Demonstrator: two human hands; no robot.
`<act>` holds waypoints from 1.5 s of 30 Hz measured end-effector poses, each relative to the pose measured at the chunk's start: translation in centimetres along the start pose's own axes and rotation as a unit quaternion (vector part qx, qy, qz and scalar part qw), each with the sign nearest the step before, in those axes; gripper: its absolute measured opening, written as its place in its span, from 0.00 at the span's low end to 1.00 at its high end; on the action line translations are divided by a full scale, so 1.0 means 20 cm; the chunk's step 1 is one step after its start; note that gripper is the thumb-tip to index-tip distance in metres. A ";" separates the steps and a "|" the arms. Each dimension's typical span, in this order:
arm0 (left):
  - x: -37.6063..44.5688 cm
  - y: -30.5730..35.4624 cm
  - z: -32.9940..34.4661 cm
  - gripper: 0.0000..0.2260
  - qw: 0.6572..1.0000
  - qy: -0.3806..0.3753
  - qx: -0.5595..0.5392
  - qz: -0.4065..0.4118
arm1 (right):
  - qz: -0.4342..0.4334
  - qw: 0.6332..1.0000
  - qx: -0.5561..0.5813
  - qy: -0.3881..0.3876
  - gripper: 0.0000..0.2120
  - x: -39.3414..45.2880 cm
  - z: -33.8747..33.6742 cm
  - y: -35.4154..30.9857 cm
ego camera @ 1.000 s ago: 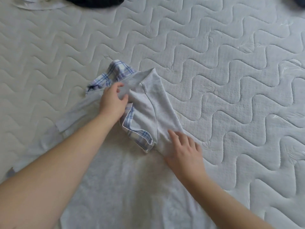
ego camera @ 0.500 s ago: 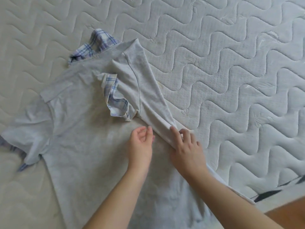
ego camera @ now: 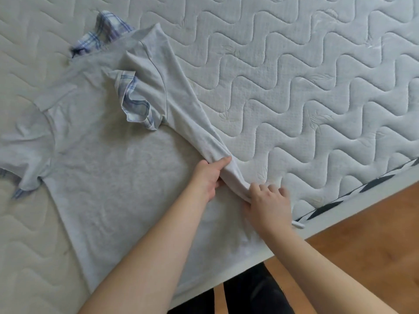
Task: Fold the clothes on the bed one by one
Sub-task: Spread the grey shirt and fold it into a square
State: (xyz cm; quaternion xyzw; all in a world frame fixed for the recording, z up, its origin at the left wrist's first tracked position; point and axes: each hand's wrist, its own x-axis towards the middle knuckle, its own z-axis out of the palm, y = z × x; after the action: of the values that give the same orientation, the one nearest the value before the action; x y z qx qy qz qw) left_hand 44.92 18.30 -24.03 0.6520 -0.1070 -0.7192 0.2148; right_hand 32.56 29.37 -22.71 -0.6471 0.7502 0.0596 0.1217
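Grey shirt (ego camera: 108,168) lies flat on the bed (ego camera: 294,87), its right side folded inward. Left hand (ego camera: 209,177) pinches the folded ridge; right hand (ego camera: 269,205), fingers (ego camera: 260,189) curled, grips it just beside.

**Shirt's hem and far sleeve lost from view**

The grey shirt (ego camera: 108,177) has its lower hem hidden beneath the person's forearms, while its left sleeve runs off the frame's left edge. The left hand (ego camera: 209,176) has its fingers tucked under the folded side, out of sight. The plaid collar (ego camera: 102,35) is half covered.
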 end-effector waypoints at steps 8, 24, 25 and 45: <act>-0.20 -0.27 -0.06 0.07 0.999 -0.048 0.000 -0.010 | 0.050 0.998 0.027 0.042 0.18 -0.37 0.05 0.02; -0.30 -0.56 -0.26 0.09 0.998 0.038 0.000 0.044 | 0.099 0.961 0.259 0.008 0.35 -0.72 0.19 0.04; -0.32 -0.58 -0.26 0.09 0.999 0.016 0.003 0.040 | 0.106 0.954 0.280 0.008 0.34 -0.70 0.19 0.04; -0.42 -0.80 -0.24 0.14 0.966 0.008 0.244 0.082 | 0.240 0.940 0.218 -0.109 0.07 -0.65 0.15 0.14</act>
State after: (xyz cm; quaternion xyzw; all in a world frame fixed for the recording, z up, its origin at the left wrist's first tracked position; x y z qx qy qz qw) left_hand 47.51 36.78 -24.03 0.6794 -0.3304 -0.6460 0.1088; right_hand 31.79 43.00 -22.33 -0.3954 0.8598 -0.0079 0.3232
